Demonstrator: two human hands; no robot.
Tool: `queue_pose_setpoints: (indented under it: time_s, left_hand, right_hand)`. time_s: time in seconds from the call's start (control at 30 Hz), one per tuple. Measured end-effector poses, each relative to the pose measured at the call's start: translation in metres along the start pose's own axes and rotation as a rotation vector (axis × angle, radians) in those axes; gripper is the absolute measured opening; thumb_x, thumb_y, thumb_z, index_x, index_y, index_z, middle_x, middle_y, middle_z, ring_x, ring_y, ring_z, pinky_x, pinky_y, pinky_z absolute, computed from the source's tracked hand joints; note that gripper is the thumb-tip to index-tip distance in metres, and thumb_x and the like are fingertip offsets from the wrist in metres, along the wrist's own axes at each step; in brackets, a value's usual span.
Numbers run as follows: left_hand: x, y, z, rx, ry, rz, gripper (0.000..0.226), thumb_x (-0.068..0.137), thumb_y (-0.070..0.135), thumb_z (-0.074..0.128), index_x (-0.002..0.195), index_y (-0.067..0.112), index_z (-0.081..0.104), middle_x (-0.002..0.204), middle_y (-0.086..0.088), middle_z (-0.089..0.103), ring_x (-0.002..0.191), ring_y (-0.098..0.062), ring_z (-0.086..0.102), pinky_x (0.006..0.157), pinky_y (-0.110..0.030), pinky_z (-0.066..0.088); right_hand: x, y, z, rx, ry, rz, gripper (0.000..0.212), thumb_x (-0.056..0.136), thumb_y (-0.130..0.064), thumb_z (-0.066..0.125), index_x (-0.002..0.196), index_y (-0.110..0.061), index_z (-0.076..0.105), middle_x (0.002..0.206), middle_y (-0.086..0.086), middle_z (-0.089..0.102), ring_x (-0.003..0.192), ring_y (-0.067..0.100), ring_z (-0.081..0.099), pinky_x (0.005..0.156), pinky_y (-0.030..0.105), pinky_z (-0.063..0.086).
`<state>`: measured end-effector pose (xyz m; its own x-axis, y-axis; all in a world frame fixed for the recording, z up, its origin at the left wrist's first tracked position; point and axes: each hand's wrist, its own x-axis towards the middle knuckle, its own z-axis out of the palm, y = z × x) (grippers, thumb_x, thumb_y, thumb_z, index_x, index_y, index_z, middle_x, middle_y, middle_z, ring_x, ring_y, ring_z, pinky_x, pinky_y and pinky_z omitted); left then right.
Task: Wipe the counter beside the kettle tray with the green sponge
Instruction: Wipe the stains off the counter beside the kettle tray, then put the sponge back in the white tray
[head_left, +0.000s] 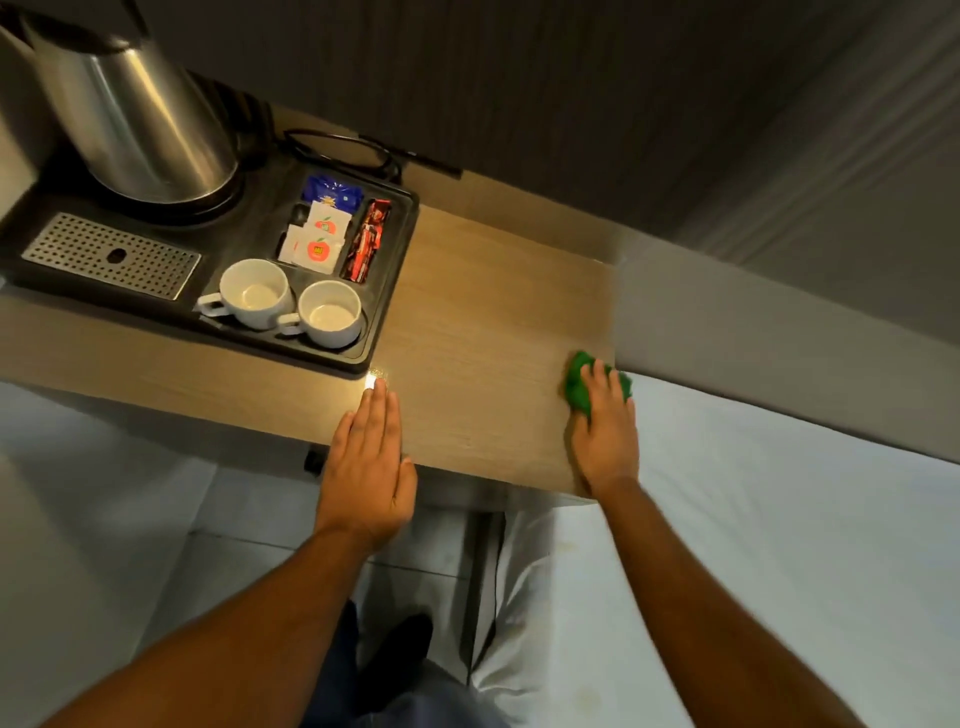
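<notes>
The right hand (605, 421) presses flat on the sponge (576, 382), hiding most of it; the left hand (370, 467) lies spread flat on the surface (483, 322).

Green sponge (576, 383); woodgrain counter (488, 322); black tray (400, 244); white cups (254, 293); steel kettle (140, 124).

Cups: we see two white cups (254, 292) (330, 313) side by side, upright and empty.
Sachets: we count white packets (316, 239) with red and green marks, a blue packet (332, 191) behind them, red sticks (368, 240) in the narrow slot beside.
Grille: we note a perforated metal drip plate (111, 255).
Cord: a black cable (343, 148) loops near the wall.
Bed: white sheet (753, 519).
</notes>
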<state>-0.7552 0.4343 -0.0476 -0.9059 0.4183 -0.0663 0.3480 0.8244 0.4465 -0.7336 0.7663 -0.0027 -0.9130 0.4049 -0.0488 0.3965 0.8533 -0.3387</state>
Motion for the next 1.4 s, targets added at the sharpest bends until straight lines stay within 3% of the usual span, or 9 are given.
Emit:
queue_pose_setpoints:
  time_s: [0.2, 0.37, 0.47, 0.6, 0.77, 0.87, 1.1, 1.27, 1.4]
  left_hand:
    - [-0.001, 0.002, -0.011, 0.009, -0.021, 0.027, 0.084, 0.104, 0.038, 0.031, 0.173, 0.009, -0.007, 0.184, -0.012, -0.011, 0.17, -0.025, -0.009, 0.138, -0.052, 0.009]
    - [0.011, 0.005, -0.048, 0.062, 0.043, 0.112, 0.083, 0.105, 0.037, 0.035, 0.174, 0.008, 0.0, 0.185, -0.011, -0.004, 0.171, -0.024, 0.0, 0.138, -0.051, 0.013]
    - [0.033, 0.003, -0.09, 0.119, 0.129, 0.09, 0.082, 0.104, 0.038, 0.034, 0.174, 0.008, 0.003, 0.185, -0.012, 0.0, 0.171, -0.026, 0.002, 0.137, -0.053, 0.016]
    - [0.055, 0.01, -0.155, 0.197, 0.252, -0.017, 0.08, 0.105, 0.036, 0.029, 0.174, 0.01, 0.0, 0.185, -0.012, -0.001, 0.171, -0.028, 0.002, 0.137, -0.054, 0.014]
    - [0.01, -0.013, -0.218, 0.241, 0.465, -0.282, 0.08, 0.1, 0.035, 0.025, 0.175, 0.011, 0.011, 0.185, -0.009, 0.009, 0.171, -0.025, 0.008, 0.137, -0.053, 0.012]
    - [-0.015, -0.015, -0.214, 0.237, 0.447, -0.276, 0.08, 0.098, 0.035, 0.034, 0.173, 0.009, 0.021, 0.183, -0.011, 0.019, 0.169, -0.027, 0.019, 0.135, -0.055, 0.019]
    - [-0.237, -0.062, -0.231, 0.289, 0.503, -0.76, 0.076, 0.105, 0.036, 0.027, 0.175, 0.014, 0.01, 0.185, -0.007, 0.008, 0.171, -0.026, 0.006, 0.138, -0.051, 0.01]
    - [-0.398, -0.071, -0.185, 0.252, 0.522, -1.079, 0.073, 0.111, 0.037, 0.024, 0.175, 0.017, -0.005, 0.185, -0.002, -0.009, 0.169, -0.019, -0.012, 0.137, -0.043, -0.003]
    - [-0.516, -0.058, -0.129, 0.132, 0.52, -1.291, 0.073, 0.112, 0.039, 0.024, 0.174, 0.022, -0.009, 0.181, 0.005, -0.018, 0.165, -0.012, -0.021, 0.139, -0.046, 0.002]
  right_hand:
    - [0.137, -0.049, 0.0, 0.072, -0.072, 0.115, 0.058, 0.107, -0.021, 0.046, 0.164, -0.023, 0.03, 0.173, 0.011, 0.026, 0.157, 0.037, 0.026, 0.129, 0.048, 0.019]
    - [0.119, -0.129, -0.012, 0.302, -0.113, -0.046, 0.043, 0.104, -0.03, 0.053, 0.146, -0.038, 0.055, 0.135, 0.013, 0.07, 0.119, 0.035, 0.066, 0.097, 0.035, 0.051]
    - [0.096, -0.171, -0.031, 0.328, -0.014, -0.081, 0.054, 0.102, -0.015, 0.052, 0.152, -0.032, 0.05, 0.142, 0.015, 0.065, 0.121, 0.039, 0.064, 0.098, 0.039, 0.052]
    - [0.069, -0.222, -0.049, 0.342, -0.016, -0.24, 0.069, 0.094, -0.004, 0.049, 0.158, -0.029, 0.043, 0.163, 0.005, 0.046, 0.144, 0.032, 0.05, 0.117, 0.041, 0.042]
    - [0.014, -0.321, -0.057, 0.368, -0.112, -0.608, 0.065, 0.099, -0.006, 0.057, 0.16, -0.019, 0.039, 0.165, 0.009, 0.042, 0.152, 0.027, 0.039, 0.124, 0.042, 0.034]
    - [0.008, -0.333, -0.044, 0.322, -0.044, -0.679, 0.063, 0.098, 0.002, 0.054, 0.158, -0.01, 0.041, 0.162, 0.015, 0.045, 0.15, 0.032, 0.043, 0.122, 0.04, 0.033]
    - [-0.166, -0.466, -0.005, 0.363, -0.376, -1.056, 0.059, 0.103, -0.01, 0.053, 0.16, -0.019, 0.037, 0.161, 0.013, 0.046, 0.144, 0.034, 0.049, 0.12, 0.048, 0.039]
    - [-0.318, -0.485, 0.06, 0.392, -0.541, -1.32, 0.044, 0.107, -0.018, 0.049, 0.15, -0.023, 0.046, 0.148, 0.005, 0.061, 0.133, 0.024, 0.061, 0.112, 0.045, 0.05]
    - [-0.435, -0.464, 0.093, 0.327, -0.716, -1.504, 0.043, 0.105, -0.015, 0.053, 0.148, -0.022, 0.049, 0.138, 0.005, 0.065, 0.119, 0.025, 0.068, 0.102, 0.041, 0.056]
